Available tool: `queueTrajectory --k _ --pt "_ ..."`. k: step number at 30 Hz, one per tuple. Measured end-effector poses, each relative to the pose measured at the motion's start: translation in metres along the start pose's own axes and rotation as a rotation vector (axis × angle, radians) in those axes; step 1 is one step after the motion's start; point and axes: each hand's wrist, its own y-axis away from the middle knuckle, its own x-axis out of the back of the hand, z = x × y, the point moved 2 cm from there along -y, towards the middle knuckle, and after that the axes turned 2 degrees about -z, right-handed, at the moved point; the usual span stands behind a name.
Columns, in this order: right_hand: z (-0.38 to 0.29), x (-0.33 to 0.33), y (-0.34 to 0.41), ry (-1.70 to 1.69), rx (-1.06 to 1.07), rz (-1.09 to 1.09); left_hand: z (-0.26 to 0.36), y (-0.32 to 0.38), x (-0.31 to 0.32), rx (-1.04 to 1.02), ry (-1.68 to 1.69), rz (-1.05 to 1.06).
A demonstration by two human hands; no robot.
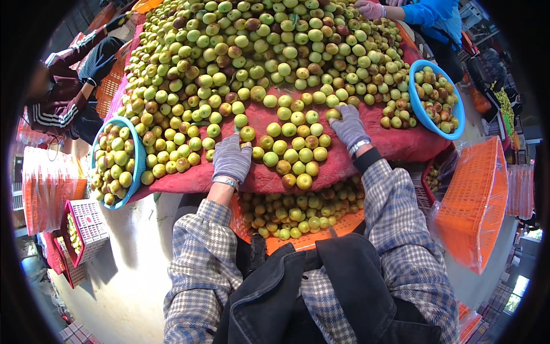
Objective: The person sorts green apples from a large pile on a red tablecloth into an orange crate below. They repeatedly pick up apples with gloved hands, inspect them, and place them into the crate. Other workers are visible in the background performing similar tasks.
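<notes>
Green and reddish-brown jujubes (290,155) lie in a loose cluster on a red cloth (361,161) between my hands. My left hand (232,158), in a grey knit glove, is palm down left of the cluster. Its fingertips are close to a jujube (247,133); the undersides of its fingers are hidden. My right hand (350,125), gloved alike, reaches to the cluster's upper right. Its thumb and fingers touch a jujube (333,115), but whether they grip it cannot be told. Below the cloth's front edge, an orange plastic basket (307,243) holds many jujubes.
A large jujube heap (258,47) covers the far cloth. Filled blue baskets stand at the left (138,172) and right (459,116) edges. Co-workers sit at left (64,92) and upper right (432,19). Plastic-wrapped orange crates (472,202) stand at right; a pink-and-white crate (90,230) at left.
</notes>
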Motion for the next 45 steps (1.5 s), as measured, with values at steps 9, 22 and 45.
queueTrajectory --k 9,22,45 --pt "0.018 0.023 -0.032 -0.310 -0.031 0.213 -0.040 -0.026 -0.018 -0.078 0.252 0.105" --pt "-0.037 -0.001 -0.028 -0.425 0.077 -0.167 0.024 -0.055 -0.041 -0.212 0.664 -0.083" --pt "-0.072 0.017 0.074 -0.858 0.060 -0.960 0.056 0.043 -0.028 -0.293 0.672 -0.485"
